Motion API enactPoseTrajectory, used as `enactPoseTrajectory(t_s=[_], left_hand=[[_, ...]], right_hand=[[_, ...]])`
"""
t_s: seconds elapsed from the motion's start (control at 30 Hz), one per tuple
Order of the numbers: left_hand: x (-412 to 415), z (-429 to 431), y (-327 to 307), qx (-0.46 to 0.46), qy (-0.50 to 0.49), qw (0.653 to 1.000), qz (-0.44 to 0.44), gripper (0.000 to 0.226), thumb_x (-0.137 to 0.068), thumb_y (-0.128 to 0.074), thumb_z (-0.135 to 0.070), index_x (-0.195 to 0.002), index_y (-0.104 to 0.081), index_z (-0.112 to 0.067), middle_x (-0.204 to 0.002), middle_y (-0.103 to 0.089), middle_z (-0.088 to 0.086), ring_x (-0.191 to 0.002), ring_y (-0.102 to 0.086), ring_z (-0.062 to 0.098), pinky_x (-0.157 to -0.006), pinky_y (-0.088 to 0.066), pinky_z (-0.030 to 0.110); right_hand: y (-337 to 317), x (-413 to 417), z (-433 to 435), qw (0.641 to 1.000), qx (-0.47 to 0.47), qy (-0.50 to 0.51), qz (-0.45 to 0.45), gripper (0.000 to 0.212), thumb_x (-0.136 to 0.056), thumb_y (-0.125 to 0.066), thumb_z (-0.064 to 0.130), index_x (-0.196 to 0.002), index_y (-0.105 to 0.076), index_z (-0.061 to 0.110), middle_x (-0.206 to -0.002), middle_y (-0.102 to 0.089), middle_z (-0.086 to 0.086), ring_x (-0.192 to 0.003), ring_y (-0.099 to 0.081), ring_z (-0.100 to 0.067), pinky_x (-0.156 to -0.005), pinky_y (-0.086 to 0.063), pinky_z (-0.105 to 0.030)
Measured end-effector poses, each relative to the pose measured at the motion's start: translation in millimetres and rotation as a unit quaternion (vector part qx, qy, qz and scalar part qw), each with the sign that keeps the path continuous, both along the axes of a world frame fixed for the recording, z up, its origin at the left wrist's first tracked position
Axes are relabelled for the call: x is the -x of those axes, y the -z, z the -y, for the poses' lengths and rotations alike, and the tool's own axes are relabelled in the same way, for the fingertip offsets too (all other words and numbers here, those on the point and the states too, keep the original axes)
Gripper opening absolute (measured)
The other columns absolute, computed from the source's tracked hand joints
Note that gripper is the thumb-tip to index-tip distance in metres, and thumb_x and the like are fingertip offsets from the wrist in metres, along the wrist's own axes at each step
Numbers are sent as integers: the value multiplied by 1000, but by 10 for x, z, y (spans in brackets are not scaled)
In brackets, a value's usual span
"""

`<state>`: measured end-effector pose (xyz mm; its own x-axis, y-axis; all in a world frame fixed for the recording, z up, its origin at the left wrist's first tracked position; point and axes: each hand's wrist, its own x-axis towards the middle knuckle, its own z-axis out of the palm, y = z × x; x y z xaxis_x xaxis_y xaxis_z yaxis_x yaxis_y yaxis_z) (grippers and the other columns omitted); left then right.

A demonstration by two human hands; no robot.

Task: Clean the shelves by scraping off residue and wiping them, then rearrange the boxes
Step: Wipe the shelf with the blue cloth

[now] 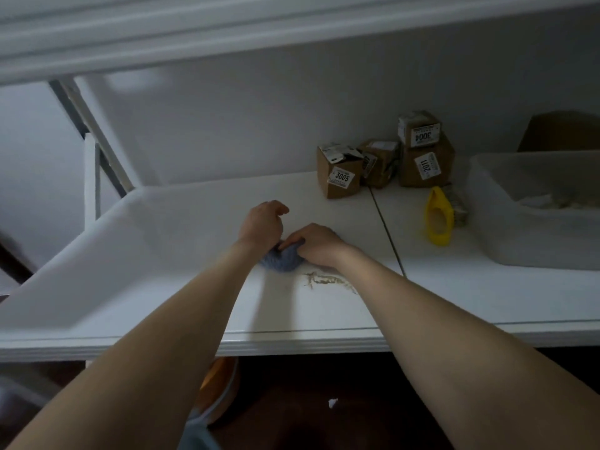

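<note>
- Nearest me on the shelf (181,228), just behind its front lip, lies a brownish residue streak (328,280); it is not yet gone, so I judge the cleaning far from finished
- Just beyond the streak sits the blue cloth (282,259), bunched into a wad on the shelf surface, roughly mid-width and left of the seam between the two panels
- My right hand (316,243) has its fingers curled and pinching the cloth's near-right edge; I read this as gathering the fabric into a firm pad so it can bear down on the streak
- My left hand (263,225) lies over the cloth's far-left part with fingers curled round it, a bit of blue showing past the knuckles; it seems to anchor the wad while the other hand folds
- Further right, past the seam, the yellow scraper (439,219) lies untouched, parked within reach for the stubborn bits
- Far right, the boxes (339,175) cluster against the back wall, one labelled 3004 stacked on 2011, 3005 standing alone; pushed aside, I judge, to free the wiping area
- A plastic bin (519,235) fills the right end, close beside the scraper
</note>
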<state>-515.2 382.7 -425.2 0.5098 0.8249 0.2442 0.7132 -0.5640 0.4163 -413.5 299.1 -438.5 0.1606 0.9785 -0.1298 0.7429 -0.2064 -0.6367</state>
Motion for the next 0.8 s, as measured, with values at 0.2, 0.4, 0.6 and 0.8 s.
enactPoseTrajectory(t_s=[0.2,0.4,0.6,0.8], left_hand=[[-72,265,-21,21,-7,999,-30,45,-90,-34,1,-125,-59,-14,-132,-57,7,-123,-51,25,-103,-40,32],[-16,604,-172,16,-33,999,27,41,-94,-36,-1,-129,-56,-11,-135,-55,8,-125,-49,25,-102,-36,26],[285,909,-156,34,-27,996,83,41,-91,-39,3,-126,-57,-7,-132,-56,10,-122,-52,26,-101,-38,26],[231,1147,-320,209,-1,950,232,28,-96,-43,-10,-120,-57,-4,-111,-62,18,-72,-63,20,-60,-57,28]], right_hand=[[14,-66,431,989,-5,12,-144,40,-79,-51,-2,-94,-78,24,-113,-70,-2,-104,-62,-23,-98,-50,-36],[-89,-252,729,975,-86,122,-166,32,-85,-57,3,-114,-70,12,-115,-68,-11,-107,-63,-27,-94,-50,-34],[-52,-316,1024,955,-31,293,-38,31,-92,-51,20,-119,-66,23,-123,-63,-8,-112,-59,-29,-90,-47,-29],[-340,91,808,923,-139,337,-122,27,-96,-49,15,-115,-67,14,-113,-66,-9,-105,-62,-29,-83,-46,-29]])
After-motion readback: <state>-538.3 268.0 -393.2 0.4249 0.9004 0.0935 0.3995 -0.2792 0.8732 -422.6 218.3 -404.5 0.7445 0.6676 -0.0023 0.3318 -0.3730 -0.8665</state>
